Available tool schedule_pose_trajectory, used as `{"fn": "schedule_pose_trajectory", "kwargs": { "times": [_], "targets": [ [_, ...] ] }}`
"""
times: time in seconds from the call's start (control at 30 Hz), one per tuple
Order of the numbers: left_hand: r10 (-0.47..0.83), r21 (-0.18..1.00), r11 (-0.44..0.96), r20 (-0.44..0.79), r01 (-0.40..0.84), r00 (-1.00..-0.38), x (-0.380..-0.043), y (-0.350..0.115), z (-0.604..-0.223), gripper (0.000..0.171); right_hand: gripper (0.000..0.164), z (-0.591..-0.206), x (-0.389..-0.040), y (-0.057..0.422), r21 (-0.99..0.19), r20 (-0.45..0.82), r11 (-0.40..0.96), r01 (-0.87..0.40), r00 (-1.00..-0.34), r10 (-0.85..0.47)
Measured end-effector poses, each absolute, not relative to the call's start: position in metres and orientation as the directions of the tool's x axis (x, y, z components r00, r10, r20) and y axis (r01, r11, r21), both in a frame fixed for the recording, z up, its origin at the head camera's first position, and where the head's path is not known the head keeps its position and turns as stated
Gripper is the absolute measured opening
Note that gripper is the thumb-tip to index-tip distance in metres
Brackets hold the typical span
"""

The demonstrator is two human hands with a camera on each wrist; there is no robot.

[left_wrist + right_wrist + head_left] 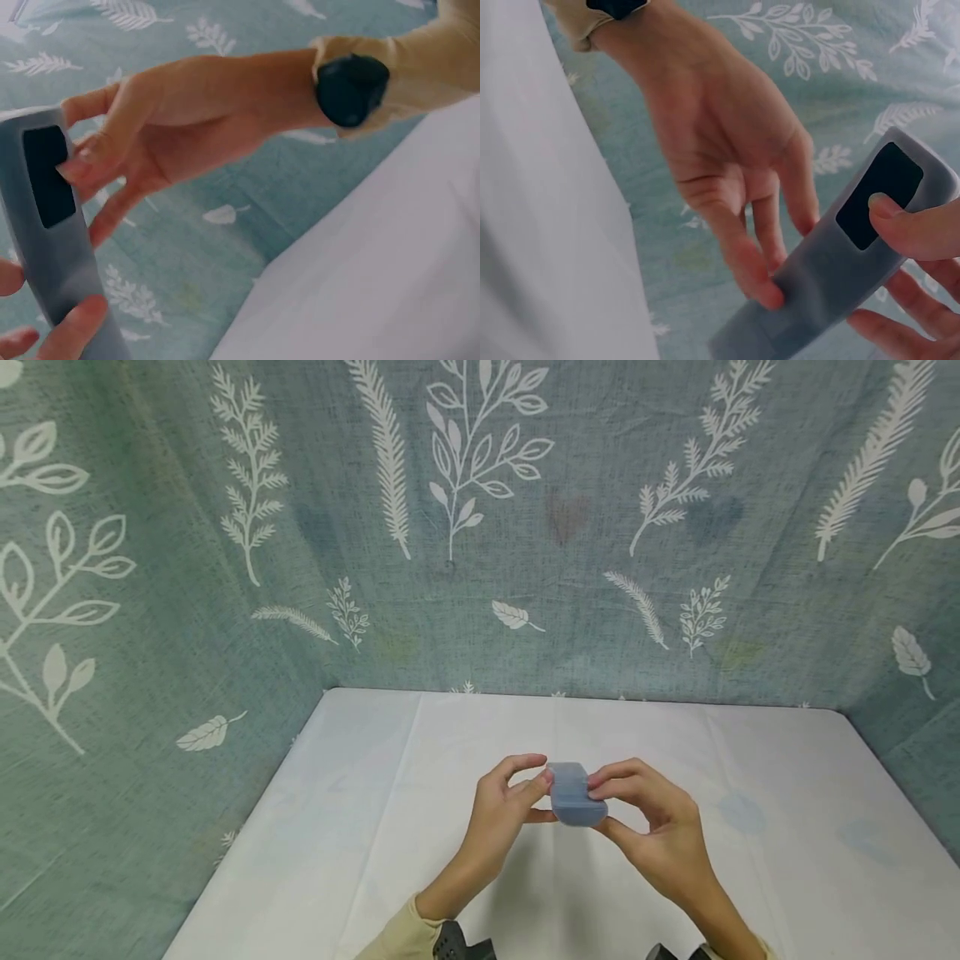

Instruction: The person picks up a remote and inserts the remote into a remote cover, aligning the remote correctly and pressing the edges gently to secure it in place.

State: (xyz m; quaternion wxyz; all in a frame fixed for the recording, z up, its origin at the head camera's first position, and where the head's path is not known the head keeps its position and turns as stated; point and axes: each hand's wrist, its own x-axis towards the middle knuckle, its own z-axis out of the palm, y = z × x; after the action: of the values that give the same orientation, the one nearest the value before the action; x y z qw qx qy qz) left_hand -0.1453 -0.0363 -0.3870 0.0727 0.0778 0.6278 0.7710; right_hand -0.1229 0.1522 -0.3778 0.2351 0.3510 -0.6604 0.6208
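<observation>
Both hands hold a narrow, translucent blue-grey plastic case (577, 810) in the air above the table. One face of the case has a dark rounded rectangle; whether it is an opening or a panel I cannot tell. My left hand (495, 814) grips the left side, its thumb (896, 217) on the dark rectangle and its other fingers behind. On the right side, my right hand (663, 831) pinches the case between thumb and fingers, farther along its length from the dark rectangle. What the case contains, if anything, is hidden.
A white cloth covers the table (300, 852). Grey-green curtains (480, 635) with white leaf prints stand behind it and at both sides. Dark devices are strapped at the wrists, such as the left wrist device (352, 90), over pale yellow sleeves.
</observation>
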Motion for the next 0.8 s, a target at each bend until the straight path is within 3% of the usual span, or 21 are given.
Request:
{"fn": "schedule_pose_trajectory", "kwargs": {
  "times": [0.13, 0.37, 0.53, 0.67, 0.8],
  "targets": [
    [0.195, 0.981, -0.195, 0.025, -0.014, -0.98, -0.147, -0.037, -0.385, 0.047, 0.046, -0.379, -0.117, 0.151, -0.698, 0.701, 0.022, -0.716, -0.689, -0.182],
    [0.194, 0.98, -0.199, 0.028, -0.011, -0.981, -0.15, -0.04, -0.386, 0.05, 0.042, -0.381, -0.108, 0.151, -0.815, 0.514, 0.202, -0.543, -0.838, -0.181],
    [0.213, 0.974, -0.227, 0.024, -0.025, -0.977, -0.153, -0.043, -0.385, 0.057, 0.051, -0.383, -0.109, 0.158, -0.904, 0.387, 0.089, -0.419, -0.888, -0.247],
    [0.245, 0.972, -0.234, 0.033, -0.027, -0.969, -0.155, -0.045, -0.384, 0.066, 0.042, -0.384, -0.113, 0.163, -0.969, 0.243, -0.037, -0.243, -0.926, -0.29],
    [0.278, 0.978, -0.208, 0.038, -0.022, -0.96, -0.157, -0.046, -0.384, 0.069, 0.046, -0.387, -0.118, 0.164, -0.99, 0.125, -0.106, -0.095, -0.937, -0.326]
  ]
}}
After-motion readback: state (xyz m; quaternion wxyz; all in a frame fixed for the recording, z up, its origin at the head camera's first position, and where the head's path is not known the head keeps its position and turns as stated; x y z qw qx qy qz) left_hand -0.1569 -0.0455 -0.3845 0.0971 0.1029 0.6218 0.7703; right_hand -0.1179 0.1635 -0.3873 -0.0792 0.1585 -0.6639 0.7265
